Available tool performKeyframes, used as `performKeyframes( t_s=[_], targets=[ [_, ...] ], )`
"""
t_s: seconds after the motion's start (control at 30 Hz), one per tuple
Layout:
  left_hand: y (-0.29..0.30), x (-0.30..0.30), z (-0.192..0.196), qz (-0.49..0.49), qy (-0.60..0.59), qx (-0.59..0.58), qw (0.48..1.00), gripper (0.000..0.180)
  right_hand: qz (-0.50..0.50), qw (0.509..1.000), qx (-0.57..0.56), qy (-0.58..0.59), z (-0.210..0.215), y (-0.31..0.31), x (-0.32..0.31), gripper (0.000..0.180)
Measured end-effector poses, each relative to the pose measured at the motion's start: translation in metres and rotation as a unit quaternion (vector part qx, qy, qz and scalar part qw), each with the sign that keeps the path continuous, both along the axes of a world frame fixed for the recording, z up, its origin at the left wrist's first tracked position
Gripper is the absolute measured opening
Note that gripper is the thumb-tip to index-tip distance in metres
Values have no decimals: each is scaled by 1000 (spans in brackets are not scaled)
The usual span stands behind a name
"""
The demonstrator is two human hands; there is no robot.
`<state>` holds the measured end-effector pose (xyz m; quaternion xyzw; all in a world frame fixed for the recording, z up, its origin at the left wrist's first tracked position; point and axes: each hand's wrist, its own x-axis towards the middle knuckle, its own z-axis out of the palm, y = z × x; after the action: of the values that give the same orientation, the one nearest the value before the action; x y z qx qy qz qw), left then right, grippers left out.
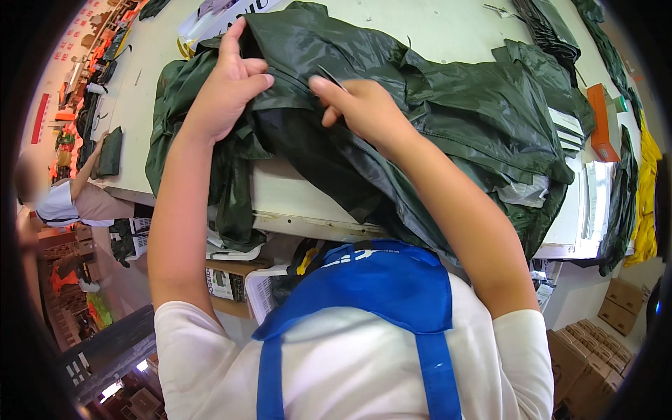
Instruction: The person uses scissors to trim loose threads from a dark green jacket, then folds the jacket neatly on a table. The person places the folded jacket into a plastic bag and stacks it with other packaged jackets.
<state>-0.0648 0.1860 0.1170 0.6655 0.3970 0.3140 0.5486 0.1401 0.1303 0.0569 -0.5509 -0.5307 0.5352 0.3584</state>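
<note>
A dark green, shiny waterproof jacket (462, 94) with a zipper lies spread across the table, partly hanging over its near edge. My left hand (227, 87) is at the garment's upper left part. Its index finger is stretched along a fabric edge, with the thumb apart and the other fingers bent. To its right, my right hand (364, 108) is closed around a slim dark pointed tool (329, 75), whose tip sticks out over the cloth. My palm and fingers hide the rest of that tool, so its kind cannot be made out.
The pale table (301, 218) runs in front of me. An orange box (603, 122) and white stacks stand at its right, near yellow cloth (645, 199). A person (77, 192) handles a dark green bundle (110, 150) at far left. Cartons (591, 357) sit lower right.
</note>
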Motion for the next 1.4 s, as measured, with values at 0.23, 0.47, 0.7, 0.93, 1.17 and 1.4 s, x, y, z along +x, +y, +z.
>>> performKeyframes(
  t_s=[0.23,0.47,0.7,0.93,1.17,1.4],
  targets=[
    [-11,22,6,54,58,63,995,85,-16,994,-14,105,-4,-3,1,28],
    [32,-1,53,211,-92,125,965,59,-55,969,54,-236,-12,-86,146,27],
    [137,-104,31,205,-69,90,972,47,-208,900,-170,-343,-16,-250,320,25],
    [99,-50,-96,75,692,173,697,34,-232,889,-265,-294,-44,-263,287,31],
    [-53,180,-88,-139,237,207,939,36,-172,876,-78,-443,-82,-248,273,27],
    [-108,270,-197,-324,304,211,871,20,-210,925,-90,-304,-134,-246,298,16]
  ],
)
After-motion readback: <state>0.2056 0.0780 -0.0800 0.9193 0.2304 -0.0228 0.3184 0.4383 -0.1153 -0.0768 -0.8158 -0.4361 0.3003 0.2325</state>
